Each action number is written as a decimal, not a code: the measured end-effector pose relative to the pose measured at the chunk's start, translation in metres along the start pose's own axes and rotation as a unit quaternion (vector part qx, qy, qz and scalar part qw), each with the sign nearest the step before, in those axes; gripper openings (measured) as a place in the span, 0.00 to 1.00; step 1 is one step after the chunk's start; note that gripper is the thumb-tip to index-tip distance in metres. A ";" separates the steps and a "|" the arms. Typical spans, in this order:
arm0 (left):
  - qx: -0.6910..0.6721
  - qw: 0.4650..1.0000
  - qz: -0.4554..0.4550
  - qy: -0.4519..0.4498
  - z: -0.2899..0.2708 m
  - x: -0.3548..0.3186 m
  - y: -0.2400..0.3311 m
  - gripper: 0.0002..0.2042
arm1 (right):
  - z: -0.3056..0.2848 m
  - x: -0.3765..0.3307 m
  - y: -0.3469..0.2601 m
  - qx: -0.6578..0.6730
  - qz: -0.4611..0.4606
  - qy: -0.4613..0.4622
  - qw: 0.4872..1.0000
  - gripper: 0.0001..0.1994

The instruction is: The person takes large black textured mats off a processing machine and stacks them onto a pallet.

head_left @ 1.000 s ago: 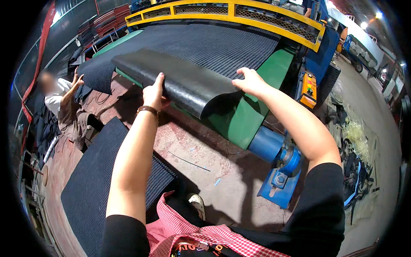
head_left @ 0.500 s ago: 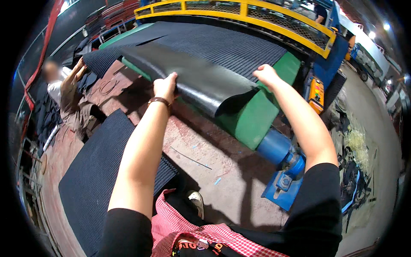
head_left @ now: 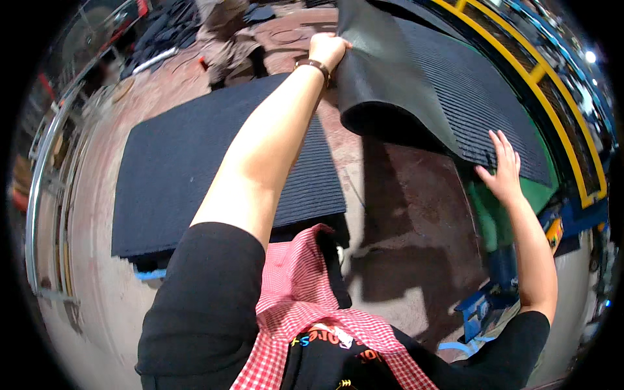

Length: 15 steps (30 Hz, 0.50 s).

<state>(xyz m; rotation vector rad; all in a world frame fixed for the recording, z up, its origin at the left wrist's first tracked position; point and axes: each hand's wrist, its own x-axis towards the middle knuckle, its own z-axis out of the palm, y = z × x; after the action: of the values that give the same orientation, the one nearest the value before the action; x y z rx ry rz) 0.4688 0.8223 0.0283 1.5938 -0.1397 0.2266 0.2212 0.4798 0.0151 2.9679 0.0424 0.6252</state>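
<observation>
The left hand (head_left: 327, 49) clamped the curled, smooth-backed black rubber mat (head_left: 416, 91) hanging off the green machine (head_left: 494, 214); the right hand (head_left: 502, 170), fingers spread, pressed its ribbed edge.

Flat mat stack (head_left: 214, 182) on floor (head_left: 403, 214) left; curled rubber sheet (head_left: 390, 84) right, overhanging machine table (head_left: 500, 221).

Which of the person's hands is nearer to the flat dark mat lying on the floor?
Left. The left hand grips the curled rubber sheet just beyond the floor mat; the right hand is farther right.
</observation>
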 end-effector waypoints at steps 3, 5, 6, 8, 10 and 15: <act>0.136 0.983 0.099 0.071 -0.092 0.011 -0.011 0.20 | 0.015 0.009 -0.066 -0.143 -0.062 0.031 0.987 0.37; 0.183 0.973 0.133 0.046 -0.141 0.010 -0.017 0.18 | 0.038 0.012 -0.089 -0.084 -0.067 0.005 0.994 0.35; 0.182 0.974 0.125 0.049 -0.172 0.006 -0.019 0.18 | 0.047 0.012 -0.115 -0.044 -0.096 0.015 0.994 0.35; 0.238 0.966 0.092 0.030 -0.245 -0.007 -0.022 0.21 | 0.067 0.015 -0.182 0.053 -0.115 -0.003 0.992 0.34; 0.249 0.965 0.078 0.003 -0.332 -0.016 -0.035 0.21 | 0.081 0.015 -0.261 0.112 -0.118 -0.038 0.986 0.32; 0.255 0.967 0.024 -0.016 -0.504 -0.066 -0.085 0.18 | 0.140 -0.023 -0.458 0.213 -0.127 -0.177 0.952 0.30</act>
<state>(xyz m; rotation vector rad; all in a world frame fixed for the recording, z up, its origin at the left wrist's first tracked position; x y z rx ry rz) 0.3952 1.3255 -0.0569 2.1085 -0.1526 0.2914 0.2544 0.9195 -0.1727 3.3465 0.5874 0.0443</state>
